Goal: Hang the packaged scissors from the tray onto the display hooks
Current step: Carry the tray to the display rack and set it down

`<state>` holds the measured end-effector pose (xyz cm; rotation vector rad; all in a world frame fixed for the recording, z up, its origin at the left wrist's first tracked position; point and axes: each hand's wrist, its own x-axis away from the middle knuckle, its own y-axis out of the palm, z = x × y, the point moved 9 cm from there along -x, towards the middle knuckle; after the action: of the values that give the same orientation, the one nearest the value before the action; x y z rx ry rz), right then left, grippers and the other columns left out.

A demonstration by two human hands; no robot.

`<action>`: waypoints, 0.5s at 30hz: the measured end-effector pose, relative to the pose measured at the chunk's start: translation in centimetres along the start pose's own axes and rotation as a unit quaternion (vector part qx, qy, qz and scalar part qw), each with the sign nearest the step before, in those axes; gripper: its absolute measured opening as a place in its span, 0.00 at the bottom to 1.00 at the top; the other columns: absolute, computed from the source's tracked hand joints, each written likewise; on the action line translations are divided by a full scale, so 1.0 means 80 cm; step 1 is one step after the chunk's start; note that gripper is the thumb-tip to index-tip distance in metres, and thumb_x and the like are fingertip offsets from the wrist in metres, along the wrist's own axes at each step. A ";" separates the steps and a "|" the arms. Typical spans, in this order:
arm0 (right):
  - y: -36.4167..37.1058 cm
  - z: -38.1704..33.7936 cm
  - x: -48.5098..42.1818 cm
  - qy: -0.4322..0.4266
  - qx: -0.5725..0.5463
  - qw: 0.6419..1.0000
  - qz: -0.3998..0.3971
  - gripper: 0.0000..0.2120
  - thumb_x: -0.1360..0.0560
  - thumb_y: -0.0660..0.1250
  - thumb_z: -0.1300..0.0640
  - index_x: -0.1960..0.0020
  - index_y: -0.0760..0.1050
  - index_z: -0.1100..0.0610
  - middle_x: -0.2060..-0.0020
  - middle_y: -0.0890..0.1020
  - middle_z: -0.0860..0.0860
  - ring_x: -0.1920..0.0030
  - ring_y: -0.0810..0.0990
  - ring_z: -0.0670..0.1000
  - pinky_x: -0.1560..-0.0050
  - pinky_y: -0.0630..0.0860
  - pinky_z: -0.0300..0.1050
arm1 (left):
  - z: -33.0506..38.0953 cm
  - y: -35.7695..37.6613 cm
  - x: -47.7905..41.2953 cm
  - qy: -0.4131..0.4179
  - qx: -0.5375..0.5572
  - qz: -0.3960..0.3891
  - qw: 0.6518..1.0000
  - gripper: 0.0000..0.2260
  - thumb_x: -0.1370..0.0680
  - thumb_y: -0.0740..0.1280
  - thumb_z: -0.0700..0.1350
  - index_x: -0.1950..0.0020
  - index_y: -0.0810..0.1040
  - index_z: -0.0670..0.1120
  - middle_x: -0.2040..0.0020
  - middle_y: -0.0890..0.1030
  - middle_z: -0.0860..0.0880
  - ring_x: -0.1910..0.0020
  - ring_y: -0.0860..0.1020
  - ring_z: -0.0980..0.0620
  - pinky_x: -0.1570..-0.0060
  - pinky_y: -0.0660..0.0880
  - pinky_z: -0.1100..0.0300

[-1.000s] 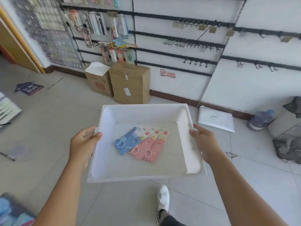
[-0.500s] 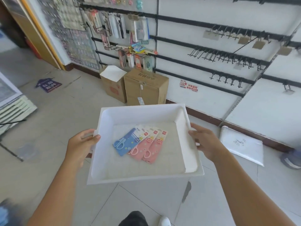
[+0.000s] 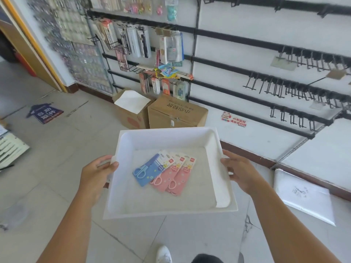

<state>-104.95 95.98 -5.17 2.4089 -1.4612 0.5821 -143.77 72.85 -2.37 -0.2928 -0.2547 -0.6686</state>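
I hold a white tray [image 3: 163,136] level in front of me, over the tiled floor. My left hand [image 3: 96,173] grips its left rim and my right hand [image 3: 239,171] grips its right rim. Three packaged scissors lie fanned out on the tray floor: a blue pack [image 3: 148,170] on the left, a pink pack [image 3: 166,176] in the middle and a second pink pack [image 3: 181,177] on the right. Empty black display hooks [image 3: 284,90] stick out from rails on the white wall ahead to the right.
Two cardboard boxes [image 3: 176,112] stand on the floor against the wall just beyond the tray. Hooks [image 3: 140,40] above them are filled with packaged goods. A white flat parcel [image 3: 303,196] lies on the floor at right. A blue floor sticker [image 3: 44,113] lies at left.
I have moved closer to the wall and turned left; the boxes and hooks now look larger and nearer. Both hands keep the same hold on the tray, and the packs have not shifted.
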 end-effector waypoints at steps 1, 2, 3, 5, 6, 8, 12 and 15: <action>0.006 -0.010 -0.018 -0.001 -0.003 1.000 0.006 0.17 0.20 0.65 0.62 0.37 0.82 0.46 0.48 0.87 0.53 0.52 0.81 0.55 0.45 0.79 0.55 | 0.010 0.003 -0.024 0.000 -0.002 -0.001 1.000 0.15 0.25 0.74 0.40 0.40 0.80 0.49 0.48 0.85 0.46 0.60 0.83 0.45 0.66 0.79 0.55; 0.012 -0.019 -0.035 -0.001 -0.005 1.000 0.012 0.17 0.20 0.65 0.62 0.37 0.82 0.46 0.48 0.87 0.53 0.52 0.81 0.55 0.45 0.79 0.55 | 0.019 0.007 -0.046 0.000 -0.005 -0.002 1.000 0.14 0.25 0.74 0.40 0.40 0.80 0.49 0.48 0.84 0.46 0.59 0.83 0.45 0.66 0.79 0.55; 0.016 -0.027 -0.051 -0.001 -0.009 1.000 0.016 0.17 0.20 0.65 0.62 0.37 0.82 0.46 0.49 0.86 0.53 0.52 0.81 0.55 0.46 0.79 0.54 | 0.027 0.012 -0.067 -0.003 -0.007 -0.004 1.000 0.14 0.25 0.74 0.40 0.41 0.80 0.50 0.48 0.84 0.46 0.59 0.83 0.45 0.67 0.79 0.56; 0.021 -0.042 -0.089 -0.001 -0.020 1.000 0.024 0.18 0.20 0.65 0.62 0.36 0.82 0.46 0.49 0.86 0.54 0.52 0.81 0.55 0.45 0.79 0.55 | 0.043 0.025 -0.113 -0.007 -0.012 -0.015 1.000 0.15 0.25 0.74 0.41 0.41 0.80 0.50 0.47 0.85 0.46 0.58 0.84 0.45 0.68 0.79 0.56; 0.023 -0.049 -0.109 0.001 -0.023 0.999 0.030 0.17 0.20 0.65 0.62 0.36 0.82 0.46 0.48 0.86 0.54 0.52 0.81 0.55 0.43 0.79 0.56 | 0.050 0.033 -0.136 -0.009 -0.016 -0.019 1.000 0.15 0.25 0.74 0.41 0.40 0.80 0.50 0.47 0.85 0.46 0.59 0.84 0.45 0.68 0.79 0.56; 0.025 -0.064 -0.153 0.004 -0.027 0.999 0.036 0.17 0.20 0.65 0.63 0.39 0.83 0.46 0.48 0.87 0.53 0.51 0.82 0.55 0.42 0.79 0.57 | 0.062 0.050 -0.182 -0.015 -0.022 -0.022 0.999 0.15 0.26 0.75 0.41 0.40 0.80 0.50 0.46 0.85 0.46 0.57 0.84 0.43 0.66 0.80 0.54; 0.020 -0.093 -0.248 0.006 -0.029 0.999 0.043 0.17 0.20 0.65 0.62 0.38 0.83 0.47 0.45 0.86 0.54 0.49 0.83 0.56 0.47 0.81 0.54 | 0.083 0.094 -0.275 -0.028 -0.033 -0.029 0.999 0.16 0.26 0.75 0.42 0.38 0.80 0.50 0.44 0.85 0.46 0.52 0.84 0.41 0.62 0.80 0.52; 0.009 -0.118 -0.310 0.018 -0.027 0.998 0.054 0.17 0.19 0.64 0.63 0.40 0.84 0.45 0.44 0.86 0.54 0.48 0.83 0.56 0.46 0.81 0.56 | 0.103 0.133 -0.334 -0.039 -0.044 -0.038 0.998 0.16 0.25 0.74 0.41 0.38 0.79 0.51 0.44 0.85 0.46 0.53 0.83 0.42 0.63 0.78 0.54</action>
<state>-117.68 119.04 -8.38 2.2785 -1.5792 0.5995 -158.34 98.81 -5.35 -0.3948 -0.3120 -0.7449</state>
